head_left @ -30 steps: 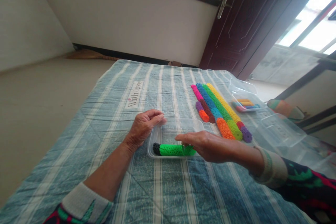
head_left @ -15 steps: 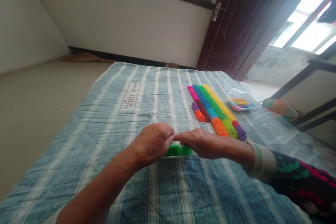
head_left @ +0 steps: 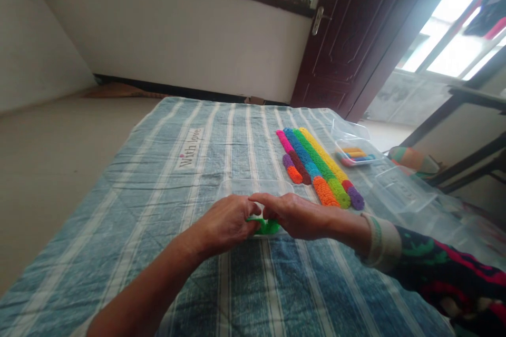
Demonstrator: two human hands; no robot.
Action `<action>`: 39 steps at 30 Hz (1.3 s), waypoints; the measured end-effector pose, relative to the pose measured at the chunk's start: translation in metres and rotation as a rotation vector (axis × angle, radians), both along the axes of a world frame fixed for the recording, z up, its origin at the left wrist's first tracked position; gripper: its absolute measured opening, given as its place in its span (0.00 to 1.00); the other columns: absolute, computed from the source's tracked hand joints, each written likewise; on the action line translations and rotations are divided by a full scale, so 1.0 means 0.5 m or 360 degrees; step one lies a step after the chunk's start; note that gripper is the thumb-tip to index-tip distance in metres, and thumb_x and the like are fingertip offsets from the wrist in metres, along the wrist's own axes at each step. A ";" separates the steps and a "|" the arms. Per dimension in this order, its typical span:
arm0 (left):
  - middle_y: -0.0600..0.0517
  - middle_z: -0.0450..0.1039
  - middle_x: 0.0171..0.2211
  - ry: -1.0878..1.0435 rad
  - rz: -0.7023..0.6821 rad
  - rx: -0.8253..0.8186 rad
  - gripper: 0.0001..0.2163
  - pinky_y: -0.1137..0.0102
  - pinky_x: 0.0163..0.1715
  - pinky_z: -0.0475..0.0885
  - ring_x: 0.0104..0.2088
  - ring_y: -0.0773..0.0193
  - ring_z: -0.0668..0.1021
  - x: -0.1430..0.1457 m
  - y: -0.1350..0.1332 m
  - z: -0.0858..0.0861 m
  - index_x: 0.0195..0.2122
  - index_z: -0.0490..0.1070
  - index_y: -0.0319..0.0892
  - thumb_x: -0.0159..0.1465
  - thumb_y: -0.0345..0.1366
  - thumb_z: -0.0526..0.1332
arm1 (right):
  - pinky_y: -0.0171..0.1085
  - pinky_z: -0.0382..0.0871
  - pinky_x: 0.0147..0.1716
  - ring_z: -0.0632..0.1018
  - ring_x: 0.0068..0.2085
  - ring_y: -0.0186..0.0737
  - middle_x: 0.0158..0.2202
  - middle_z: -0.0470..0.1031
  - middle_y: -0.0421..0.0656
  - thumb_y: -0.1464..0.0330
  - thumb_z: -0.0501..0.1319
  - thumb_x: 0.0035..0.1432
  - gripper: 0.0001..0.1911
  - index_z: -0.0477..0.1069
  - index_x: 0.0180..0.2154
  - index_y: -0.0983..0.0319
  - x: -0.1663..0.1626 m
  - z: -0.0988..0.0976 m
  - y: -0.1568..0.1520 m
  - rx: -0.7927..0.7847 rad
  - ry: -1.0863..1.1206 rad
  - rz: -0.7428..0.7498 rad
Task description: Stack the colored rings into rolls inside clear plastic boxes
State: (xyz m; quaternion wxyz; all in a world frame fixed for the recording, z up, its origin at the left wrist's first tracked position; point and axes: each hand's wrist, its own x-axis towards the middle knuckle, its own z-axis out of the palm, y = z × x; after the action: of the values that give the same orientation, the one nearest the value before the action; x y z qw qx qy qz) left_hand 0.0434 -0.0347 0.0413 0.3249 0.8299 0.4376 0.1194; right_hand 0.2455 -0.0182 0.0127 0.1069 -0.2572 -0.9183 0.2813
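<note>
A clear plastic tray (head_left: 253,185) lies on the striped blue cloth (head_left: 221,147) in front of me. Inside it is a green knobbly stick (head_left: 265,227), mostly hidden by my hands. My left hand (head_left: 223,221) is closed with its fingertips pinching the stick's left part. My right hand (head_left: 294,215) is closed on the stick's right part, fingers curled over it. The two hands meet over the tray's near edge.
Several long sticks of coloured pieces (head_left: 316,166) lie side by side on the cloth to the right. Beyond them stand a small clear tray with coloured pieces (head_left: 356,155) and an upturned clear lid (head_left: 401,187). A dark door (head_left: 343,37) is behind.
My left hand left the tray's far left corner and came onto the green stick beside my right hand. Both hands now cover the stick, and its black end is hidden.
</note>
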 end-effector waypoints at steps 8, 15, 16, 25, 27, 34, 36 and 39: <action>0.54 0.79 0.28 0.0022 -0.0054 -0.0023 0.10 0.74 0.29 0.65 0.30 0.62 0.78 0.001 0.005 -0.014 0.28 0.79 0.48 0.53 0.29 0.58 | 0.33 0.65 0.32 0.76 0.37 0.38 0.38 0.75 0.41 0.82 0.54 0.51 0.35 0.53 0.60 0.58 -0.009 0.010 -0.008 -0.0026 -0.0012 -0.0093; 0.55 0.74 0.21 -0.0040 -0.0050 0.0039 0.09 0.74 0.25 0.63 0.25 0.64 0.76 0.007 0.005 -0.021 0.23 0.77 0.46 0.49 0.27 0.57 | 0.33 0.65 0.33 0.76 0.38 0.40 0.38 0.75 0.43 0.75 0.58 0.55 0.30 0.55 0.59 0.60 -0.017 0.004 -0.008 -0.0047 0.0023 -0.0169; 0.55 0.74 0.21 -0.0045 -0.0054 0.0047 0.10 0.74 0.25 0.63 0.25 0.64 0.76 0.007 0.005 -0.022 0.24 0.77 0.47 0.50 0.27 0.57 | 0.34 0.65 0.34 0.76 0.38 0.40 0.39 0.75 0.44 0.74 0.59 0.55 0.30 0.55 0.59 0.60 -0.018 0.003 -0.008 -0.0049 0.0033 -0.0180; 0.54 0.78 0.28 0.0082 -0.0106 0.0078 0.13 0.72 0.31 0.66 0.31 0.60 0.78 0.011 0.007 -0.029 0.29 0.78 0.48 0.53 0.25 0.57 | 0.33 0.63 0.32 0.73 0.34 0.36 0.35 0.72 0.41 0.75 0.56 0.58 0.21 0.60 0.54 0.63 -0.023 0.011 -0.003 0.0004 0.0066 -0.0140; 0.53 0.79 0.30 0.0129 -0.0114 0.0079 0.13 0.71 0.33 0.67 0.33 0.59 0.79 0.012 0.006 -0.028 0.31 0.78 0.47 0.53 0.26 0.56 | 0.33 0.63 0.32 0.74 0.34 0.36 0.35 0.73 0.41 0.75 0.55 0.57 0.23 0.59 0.55 0.63 -0.022 0.011 -0.002 0.0009 0.0048 -0.0145; 0.52 0.80 0.35 0.0107 -0.0164 0.0130 0.14 0.71 0.35 0.67 0.37 0.58 0.80 0.011 0.009 -0.033 0.35 0.77 0.47 0.52 0.25 0.57 | 0.35 0.68 0.35 0.77 0.38 0.40 0.38 0.76 0.45 0.78 0.58 0.54 0.31 0.56 0.59 0.62 -0.027 0.006 -0.001 -0.0020 0.0029 -0.0220; 0.52 0.80 0.35 0.0059 -0.0162 0.0115 0.14 0.70 0.35 0.68 0.37 0.57 0.80 0.010 0.009 -0.033 0.34 0.77 0.46 0.52 0.25 0.57 | 0.36 0.69 0.37 0.77 0.38 0.40 0.39 0.77 0.45 0.79 0.59 0.51 0.33 0.56 0.59 0.63 -0.029 0.005 -0.002 -0.0057 0.0049 -0.0244; 0.52 0.80 0.36 -0.0015 -0.0151 0.0095 0.12 0.70 0.37 0.69 0.38 0.57 0.80 0.011 0.007 -0.032 0.34 0.77 0.46 0.53 0.26 0.58 | 0.37 0.70 0.37 0.77 0.37 0.39 0.39 0.76 0.44 0.82 0.59 0.49 0.34 0.57 0.58 0.63 -0.032 0.008 -0.004 -0.0141 0.0092 -0.0289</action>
State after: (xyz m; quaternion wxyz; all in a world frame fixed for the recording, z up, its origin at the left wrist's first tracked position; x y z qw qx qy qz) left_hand 0.0490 -0.0311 0.0255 0.3075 0.8584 0.3924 0.1208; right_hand 0.2297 -0.0203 0.0166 0.1470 -0.3355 -0.8745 0.3180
